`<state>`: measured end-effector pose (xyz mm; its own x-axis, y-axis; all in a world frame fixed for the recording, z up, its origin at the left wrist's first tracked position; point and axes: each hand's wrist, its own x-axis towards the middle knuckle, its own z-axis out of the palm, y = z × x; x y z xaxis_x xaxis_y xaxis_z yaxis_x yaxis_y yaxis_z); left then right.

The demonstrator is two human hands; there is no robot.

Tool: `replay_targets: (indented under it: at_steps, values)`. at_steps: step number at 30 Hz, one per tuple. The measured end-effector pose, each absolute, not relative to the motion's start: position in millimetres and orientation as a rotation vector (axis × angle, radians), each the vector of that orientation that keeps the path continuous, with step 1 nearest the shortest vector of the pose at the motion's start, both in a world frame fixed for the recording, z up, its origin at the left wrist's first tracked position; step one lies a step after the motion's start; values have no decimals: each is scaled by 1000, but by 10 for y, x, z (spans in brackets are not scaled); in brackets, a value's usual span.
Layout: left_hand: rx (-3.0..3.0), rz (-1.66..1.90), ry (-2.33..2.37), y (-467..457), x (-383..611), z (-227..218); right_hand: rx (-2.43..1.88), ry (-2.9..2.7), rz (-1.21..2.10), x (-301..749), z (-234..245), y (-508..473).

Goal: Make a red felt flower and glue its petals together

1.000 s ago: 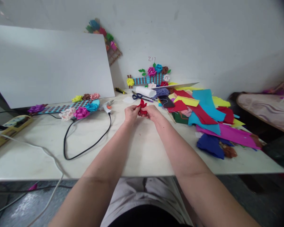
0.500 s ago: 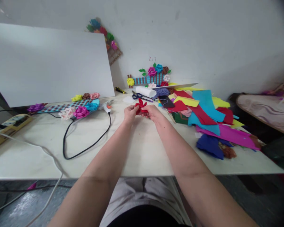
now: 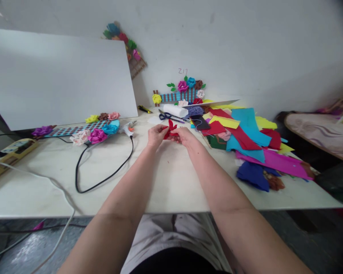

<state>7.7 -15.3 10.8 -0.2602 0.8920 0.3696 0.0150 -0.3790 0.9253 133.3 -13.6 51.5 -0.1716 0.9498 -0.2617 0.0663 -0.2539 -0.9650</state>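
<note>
My left hand (image 3: 156, 136) and my right hand (image 3: 185, 136) meet above the middle of the white table (image 3: 171, 179). Both pinch a small red felt piece (image 3: 170, 128) folded into pointed petals, held between the fingertips just over the tabletop. The fingers of both hands are curled closed around it. Part of the red piece is hidden by my fingers.
A glue gun (image 3: 128, 129) with a black cord (image 3: 97, 167) lies to the left. A striped strip with felt flowers (image 3: 85, 131) sits beside it. Blue scissors (image 3: 165, 116), a white roll (image 3: 175, 110) and a heap of coloured felt sheets (image 3: 251, 140) lie behind and right. A white board (image 3: 60, 76) leans on the wall.
My hands have stayed together in the same spot. The red felt piece has turned slightly between my fingers, its petals spreading a little more.
</note>
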Motion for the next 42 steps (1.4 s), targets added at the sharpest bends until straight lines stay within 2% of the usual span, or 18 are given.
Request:
replay_targets:
  at_steps: [11,23,34,42]
  values:
    - [1891,1533,1422,-166,-76,145,-1366,-1350,1541,1386,475,-106]
    - [2020,1383,1275,-184,-78,149,-1353,-1501,1546,1457,462,-81]
    - [1479,1429,1072,-192,-72,118,-1289,-1482,1612,1469,463,-77]
    - [1316,1409,919,-202,-108,93,-1246,-1447,1693,1471,480,-96]
